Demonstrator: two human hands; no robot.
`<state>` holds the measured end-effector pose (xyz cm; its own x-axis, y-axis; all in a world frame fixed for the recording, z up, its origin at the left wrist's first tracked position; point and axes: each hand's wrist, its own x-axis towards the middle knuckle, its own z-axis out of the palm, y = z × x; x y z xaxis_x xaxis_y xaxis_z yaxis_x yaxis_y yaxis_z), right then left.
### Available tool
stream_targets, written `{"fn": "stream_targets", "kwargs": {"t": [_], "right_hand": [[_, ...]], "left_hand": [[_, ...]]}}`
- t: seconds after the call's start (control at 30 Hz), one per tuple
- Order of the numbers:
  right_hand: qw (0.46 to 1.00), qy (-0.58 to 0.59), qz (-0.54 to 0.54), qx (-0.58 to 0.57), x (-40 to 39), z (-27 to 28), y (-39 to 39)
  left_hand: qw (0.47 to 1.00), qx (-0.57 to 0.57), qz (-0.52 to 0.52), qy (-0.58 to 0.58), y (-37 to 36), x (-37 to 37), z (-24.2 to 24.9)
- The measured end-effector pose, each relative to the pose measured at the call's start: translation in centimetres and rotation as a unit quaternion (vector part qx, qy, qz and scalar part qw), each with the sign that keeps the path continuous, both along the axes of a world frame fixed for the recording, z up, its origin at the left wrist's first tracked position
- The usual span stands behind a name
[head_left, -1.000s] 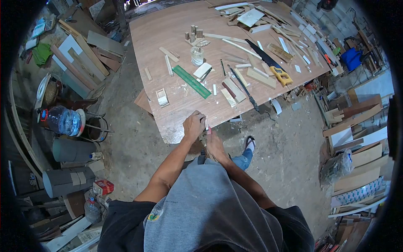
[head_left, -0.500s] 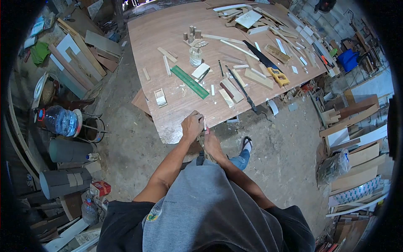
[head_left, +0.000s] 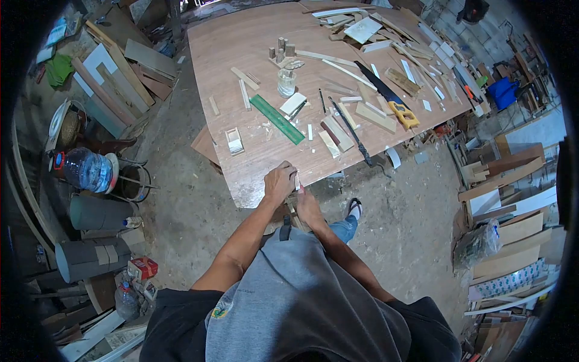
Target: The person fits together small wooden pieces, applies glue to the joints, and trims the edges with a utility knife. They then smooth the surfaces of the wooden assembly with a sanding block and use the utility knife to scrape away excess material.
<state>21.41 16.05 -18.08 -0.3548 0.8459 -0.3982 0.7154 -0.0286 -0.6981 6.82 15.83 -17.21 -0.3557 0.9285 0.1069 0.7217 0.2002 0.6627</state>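
My left hand (head_left: 279,183) is closed at the near edge of the wooden table, its fingers pinching a small pale strip (head_left: 297,180) that looks like wood. Just below and to the right, my right hand (head_left: 309,208) is closed around a small red-handled tool (head_left: 301,189), which meets the strip. Its working end is too small to make out. Beyond my hands lie a small wooden box-like piece (head_left: 234,142), a green ruler (head_left: 277,119) and some pale wood blocks (head_left: 330,143).
On the table (head_left: 211,66) stand a glass jar (head_left: 286,83) and short wooden pegs (head_left: 281,51). A handsaw (head_left: 403,113) with a yellow handle lies at the right, near a heap of wood scraps (head_left: 363,28). A large water bottle (head_left: 87,170) is at the left.
The view has shifted slightly, so the table sits a little further right and lower. Both hands keep their grips, with only small movement at the strip.
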Motion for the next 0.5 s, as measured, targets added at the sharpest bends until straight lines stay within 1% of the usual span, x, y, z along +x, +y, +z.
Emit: {"fn": "stream_targets", "kwargs": {"t": [0.1,0.2,0.3,0.4,0.47,0.5], "right_hand": [[1.0,-0.01,0.012,-0.02,0.0,0.0,-0.1],[1.0,-0.01,0.0,0.009,-0.6,0.7,0.5],[1.0,0.018,0.011,-0.01,-0.8,0.5,1.4],[0.999,-0.007,0.037,0.004,-0.9,0.8,1.9],[1.0,0.005,0.003,-0.009,-0.7,1.6,1.8],[1.0,0.003,0.0,-0.009,-0.6,0.9,2.3]], "left_hand": [[1.0,0.006,-0.009,-0.002,0.1,-0.2,-0.3],[1.0,0.006,-0.005,-0.016,0.3,-0.2,-0.4],[1.0,-0.008,0.008,-0.023,0.0,0.0,-0.1],[0.999,-0.01,0.025,-0.026,0.5,-0.1,0.3],[0.999,-0.015,0.028,-0.03,0.0,0.3,0.1],[0.999,0.002,0.045,-0.03,0.2,0.2,-0.2]]}}
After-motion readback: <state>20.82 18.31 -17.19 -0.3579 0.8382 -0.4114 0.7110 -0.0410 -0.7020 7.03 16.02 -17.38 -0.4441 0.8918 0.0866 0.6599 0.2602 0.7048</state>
